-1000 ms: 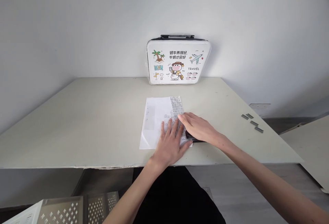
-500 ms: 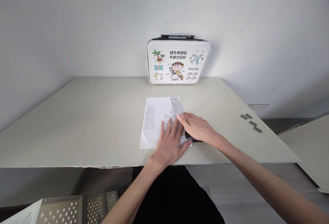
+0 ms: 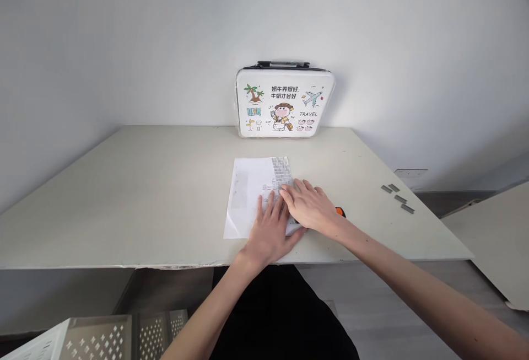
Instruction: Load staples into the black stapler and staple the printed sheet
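A printed white paper sheet (image 3: 240, 205) lies on the table, with a grey brick-like pattern at its upper right. My left hand (image 3: 270, 233) rests flat on its lower right part, fingers spread. Over the sheet's right edge, my right hand (image 3: 309, 204) covers a black and orange stapler. Only the stapler's orange end (image 3: 340, 211) and a sliver of black show; its jaws are hidden. The right hand's fingertips reach the left hand's fingers.
Several grey staple strips (image 3: 400, 198) lie near the table's right edge. A white cartoon-printed case (image 3: 285, 103) with a black handle leans on the wall behind the paper. Perforated plastic crates (image 3: 97, 338) stand below the table at lower left.
My right hand has shifted slightly left and turned over the stapler, whose orange end now shows beside the wrist. My left hand stays on the sheet. The view has shifted a little.
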A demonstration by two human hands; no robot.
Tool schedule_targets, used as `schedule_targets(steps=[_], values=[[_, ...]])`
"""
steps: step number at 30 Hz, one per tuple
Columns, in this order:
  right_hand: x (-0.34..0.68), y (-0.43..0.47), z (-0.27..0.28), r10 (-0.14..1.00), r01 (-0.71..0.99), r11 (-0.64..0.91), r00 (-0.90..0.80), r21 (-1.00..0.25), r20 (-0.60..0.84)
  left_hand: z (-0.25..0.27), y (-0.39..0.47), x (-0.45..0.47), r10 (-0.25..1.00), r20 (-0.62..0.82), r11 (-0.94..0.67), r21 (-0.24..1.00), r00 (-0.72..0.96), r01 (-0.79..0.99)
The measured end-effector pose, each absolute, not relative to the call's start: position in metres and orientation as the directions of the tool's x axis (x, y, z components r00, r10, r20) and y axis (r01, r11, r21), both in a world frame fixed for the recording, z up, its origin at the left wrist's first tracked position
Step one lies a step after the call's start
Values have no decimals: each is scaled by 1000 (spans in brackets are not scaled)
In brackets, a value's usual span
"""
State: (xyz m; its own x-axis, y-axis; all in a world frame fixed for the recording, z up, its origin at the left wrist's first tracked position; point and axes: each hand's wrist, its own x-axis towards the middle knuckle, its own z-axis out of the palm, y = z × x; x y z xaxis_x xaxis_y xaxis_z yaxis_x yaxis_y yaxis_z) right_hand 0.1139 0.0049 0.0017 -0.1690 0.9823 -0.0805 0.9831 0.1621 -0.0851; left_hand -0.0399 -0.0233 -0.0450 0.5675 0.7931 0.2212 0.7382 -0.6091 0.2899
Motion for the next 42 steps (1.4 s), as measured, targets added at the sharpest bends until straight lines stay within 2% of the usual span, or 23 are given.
schedule_targets(steps=[6, 9, 11, 15, 18, 21, 27, 32, 34, 38, 42], values=[[109, 8, -6, 985, 984, 151, -157, -90, -68, -44, -24, -43, 800, 214, -600, 287, 560, 747], [115, 9, -2, 977, 965, 194, -207, -176, -57, -45, -23, -44, 807, 202, -591, 293, 555, 752], [121, 8, 4, 977, 940, 198, -214, -277, -27, -46, -22, -47, 806, 200, -591, 295, 557, 750], [135, -4, 16, 979, 833, 205, -162, -513, 127, -47, -23, -54, 801, 207, -599, 280, 562, 750], [150, -21, 14, 937, 766, 348, -261, -541, 233, -44, -26, -60, 803, 199, -596, 269, 562, 756], [171, -38, -1, 911, 745, 413, -336, -524, 240, -39, -29, -66, 802, 172, -597, 269, 572, 756], [216, -60, -34, 976, 732, 217, -140, -646, 170, -25, -30, -97, 802, 137, -595, 274, 581, 756], [232, -67, -39, 997, 658, 43, 18, -751, 73, -20, -15, -156, 884, 174, -465, 231, 434, 854], [234, -67, -38, 999, 622, 12, 31, -783, 40, -20, -9, -181, 894, 161, -445, 208, 418, 871], [236, -66, -36, 998, 551, -4, 55, -834, 31, -21, -5, -203, 867, 102, -499, 149, 489, 854], [237, -66, -35, 981, 492, -43, 187, -869, 58, -23, -7, -183, 860, 83, -511, 119, 504, 851]])
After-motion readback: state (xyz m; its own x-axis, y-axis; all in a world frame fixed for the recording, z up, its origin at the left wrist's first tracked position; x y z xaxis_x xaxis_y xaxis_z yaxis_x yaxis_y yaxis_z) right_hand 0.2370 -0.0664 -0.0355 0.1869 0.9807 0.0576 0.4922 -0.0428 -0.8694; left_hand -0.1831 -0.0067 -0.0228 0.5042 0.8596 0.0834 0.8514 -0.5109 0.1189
